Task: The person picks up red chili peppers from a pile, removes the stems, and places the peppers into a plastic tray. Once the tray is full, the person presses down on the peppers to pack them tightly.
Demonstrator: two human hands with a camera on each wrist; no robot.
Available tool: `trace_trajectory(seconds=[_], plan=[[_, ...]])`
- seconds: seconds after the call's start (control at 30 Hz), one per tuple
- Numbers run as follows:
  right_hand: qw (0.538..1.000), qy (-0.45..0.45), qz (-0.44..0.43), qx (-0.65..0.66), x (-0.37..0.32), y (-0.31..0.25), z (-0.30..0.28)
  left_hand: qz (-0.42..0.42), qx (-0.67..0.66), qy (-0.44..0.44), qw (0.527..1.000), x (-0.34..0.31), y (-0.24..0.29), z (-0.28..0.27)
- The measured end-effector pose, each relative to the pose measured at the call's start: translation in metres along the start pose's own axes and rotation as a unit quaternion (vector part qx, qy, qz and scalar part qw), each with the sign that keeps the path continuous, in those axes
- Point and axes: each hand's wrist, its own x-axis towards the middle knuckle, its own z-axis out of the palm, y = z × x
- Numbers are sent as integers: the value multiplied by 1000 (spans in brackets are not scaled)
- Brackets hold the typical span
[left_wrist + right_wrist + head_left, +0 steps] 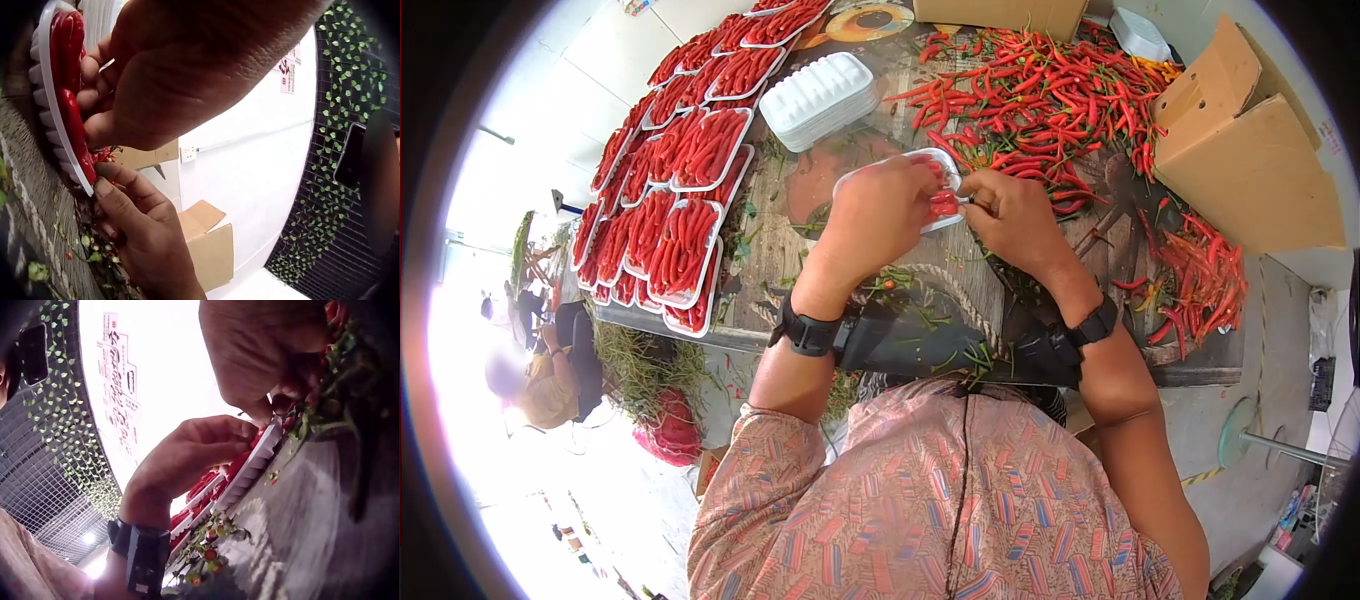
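Observation:
In the head view a small white foam tray (945, 222) holds red chillies (941, 204) laid side by side. My left hand (878, 212) comes over it from the left, its bent fingers and thumb pinching at the chillies, as the left wrist view shows close up on the chillies (74, 119). At the tray's right end is my right hand (1018, 222). Its thumb and forefinger pinch the end rim of the tray (62, 134), with the chilli ends close beside them. The remaining fingers of the right hand (147, 225) are curled in.
Filled chilli trays (685, 250) are piled along the table's left side. A stack of white foam trays (820, 100) stands behind my left hand. Loose chillies (1040, 105) heap at the back right, with another pile (1200, 285) nearer. An open cardboard box (1250, 150) stands at right.

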Motion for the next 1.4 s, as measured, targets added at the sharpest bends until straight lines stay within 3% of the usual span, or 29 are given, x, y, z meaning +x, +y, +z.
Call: trace_trajectory(seconds=[0.13,0.57,0.8,0.97,1.4], plan=[[999,9,25,24,-1,2,0,-14,-63,-15,998,0,0,-3],[996,16,13,84,-4,11,-2,19,1,-59,998,4,13,-1],[995,2,39,87,-5,11,-4,37,-55,-38,997,5,13,0],[998,19,-6,65,-5,18,0,31,-65,-48,996,6,10,3],[998,-32,40,41,-4,6,-1,85,-94,-5,992,7,2,4]])
